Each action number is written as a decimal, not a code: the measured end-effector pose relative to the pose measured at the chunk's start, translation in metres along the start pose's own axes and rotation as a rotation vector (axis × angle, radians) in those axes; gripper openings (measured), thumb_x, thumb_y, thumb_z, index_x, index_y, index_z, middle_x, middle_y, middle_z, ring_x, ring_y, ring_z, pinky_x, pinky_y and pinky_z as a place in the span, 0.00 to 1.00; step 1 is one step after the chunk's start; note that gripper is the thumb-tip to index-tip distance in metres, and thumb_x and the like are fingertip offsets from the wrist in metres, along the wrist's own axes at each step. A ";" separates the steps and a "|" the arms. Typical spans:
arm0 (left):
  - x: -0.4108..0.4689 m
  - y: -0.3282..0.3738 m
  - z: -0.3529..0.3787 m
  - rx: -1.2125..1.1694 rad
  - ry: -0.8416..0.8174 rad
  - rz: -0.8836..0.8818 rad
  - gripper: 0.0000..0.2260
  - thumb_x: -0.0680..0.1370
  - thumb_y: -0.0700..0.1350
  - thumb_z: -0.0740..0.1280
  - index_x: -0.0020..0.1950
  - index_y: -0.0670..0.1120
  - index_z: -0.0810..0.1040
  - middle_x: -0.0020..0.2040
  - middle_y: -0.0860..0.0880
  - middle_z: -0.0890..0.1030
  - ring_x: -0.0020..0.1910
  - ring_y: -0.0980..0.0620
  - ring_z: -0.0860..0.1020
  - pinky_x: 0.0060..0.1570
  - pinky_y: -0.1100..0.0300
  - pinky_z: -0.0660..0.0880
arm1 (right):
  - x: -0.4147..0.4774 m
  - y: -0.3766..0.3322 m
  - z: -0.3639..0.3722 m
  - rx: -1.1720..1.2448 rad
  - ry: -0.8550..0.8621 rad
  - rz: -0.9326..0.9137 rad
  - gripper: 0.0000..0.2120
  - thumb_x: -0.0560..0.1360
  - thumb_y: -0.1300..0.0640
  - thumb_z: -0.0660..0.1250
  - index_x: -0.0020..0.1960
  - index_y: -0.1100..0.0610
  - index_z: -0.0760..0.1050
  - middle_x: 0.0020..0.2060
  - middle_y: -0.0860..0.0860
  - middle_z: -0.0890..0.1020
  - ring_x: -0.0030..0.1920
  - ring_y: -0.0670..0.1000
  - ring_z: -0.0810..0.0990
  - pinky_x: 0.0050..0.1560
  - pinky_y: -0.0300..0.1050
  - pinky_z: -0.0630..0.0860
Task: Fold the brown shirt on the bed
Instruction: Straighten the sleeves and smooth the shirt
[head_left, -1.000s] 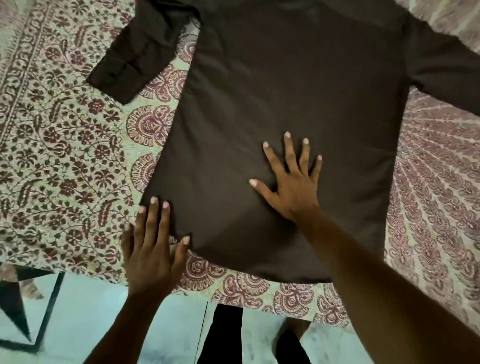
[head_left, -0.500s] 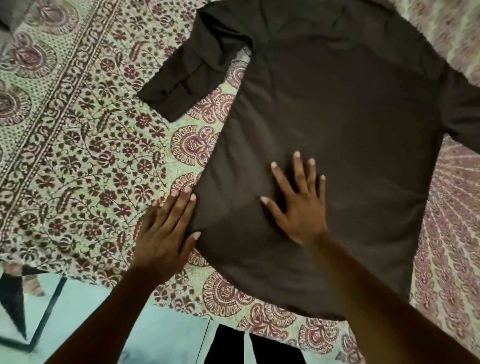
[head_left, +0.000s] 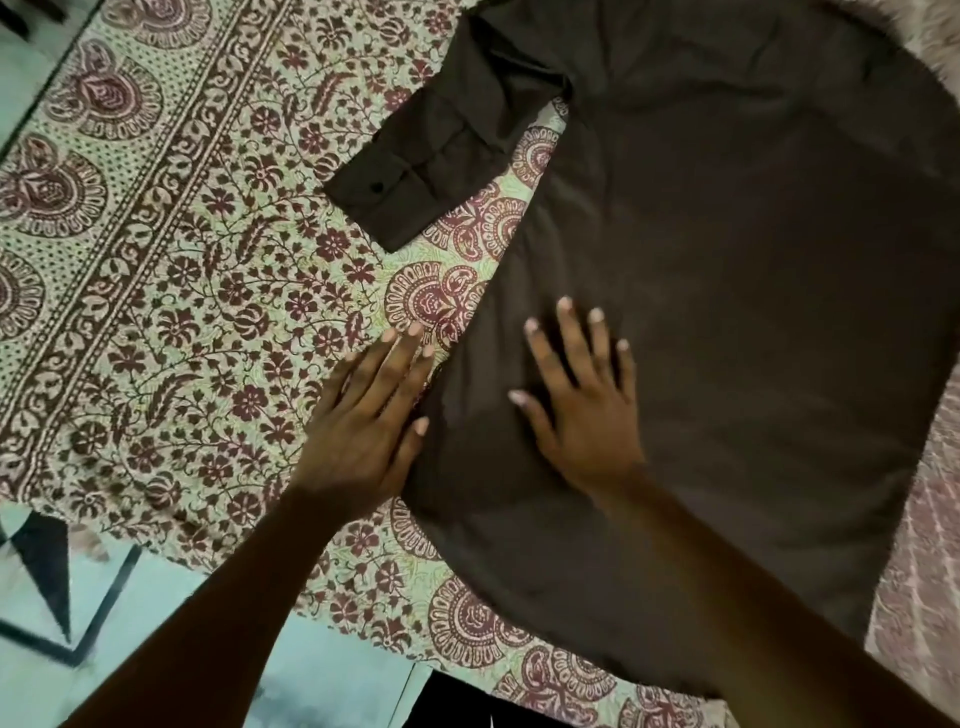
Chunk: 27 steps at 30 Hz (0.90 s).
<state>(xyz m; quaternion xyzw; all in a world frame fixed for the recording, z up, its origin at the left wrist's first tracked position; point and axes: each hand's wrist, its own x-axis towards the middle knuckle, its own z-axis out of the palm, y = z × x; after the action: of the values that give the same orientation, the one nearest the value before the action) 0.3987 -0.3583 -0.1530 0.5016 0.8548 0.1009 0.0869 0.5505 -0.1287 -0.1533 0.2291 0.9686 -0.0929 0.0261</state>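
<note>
Head view showed the brown shirt (head_left: 727, 312) lying spread on the bed (head_left: 182, 312). I had my right hand (head_left: 582, 410) flat and open on it, my left hand (head_left: 363, 421) open at its edge, gripping nothing.

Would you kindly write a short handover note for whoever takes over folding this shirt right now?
Left hand: open, flat at the brown shirt's left edge, mostly on the bedsheet.
Right hand: open, pressed flat on the shirt's lower body.
Shirt: spread flat on the bed; left sleeve lies out to the side.
Done: laid out.
Left: no fold visible yet; sleeves and body to fold.
</note>
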 end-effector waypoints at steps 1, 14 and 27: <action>0.009 -0.001 -0.001 0.004 -0.008 0.015 0.28 0.85 0.54 0.53 0.85 0.47 0.57 0.86 0.47 0.54 0.85 0.47 0.52 0.82 0.44 0.52 | 0.016 0.005 -0.001 -0.009 -0.010 0.092 0.35 0.83 0.33 0.55 0.85 0.45 0.53 0.85 0.50 0.48 0.85 0.60 0.45 0.80 0.67 0.52; 0.076 -0.018 -0.002 0.120 -0.097 0.158 0.34 0.82 0.61 0.59 0.85 0.47 0.59 0.86 0.47 0.55 0.85 0.46 0.54 0.78 0.41 0.60 | 0.073 0.047 -0.013 0.014 0.072 -0.259 0.31 0.84 0.39 0.56 0.84 0.51 0.60 0.84 0.56 0.56 0.84 0.59 0.53 0.78 0.66 0.59; 0.077 -0.021 0.002 0.085 -0.096 0.121 0.35 0.78 0.60 0.64 0.83 0.48 0.63 0.85 0.48 0.59 0.83 0.46 0.59 0.75 0.41 0.65 | 0.076 0.031 0.001 0.013 -0.091 -0.461 0.33 0.84 0.37 0.56 0.85 0.50 0.56 0.85 0.51 0.53 0.85 0.58 0.48 0.80 0.66 0.54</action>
<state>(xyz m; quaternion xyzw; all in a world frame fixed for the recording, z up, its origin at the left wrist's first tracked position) 0.3444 -0.3011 -0.1643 0.5596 0.8214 0.0455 0.1004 0.4964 -0.0679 -0.1663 -0.0023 0.9925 -0.1128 0.0462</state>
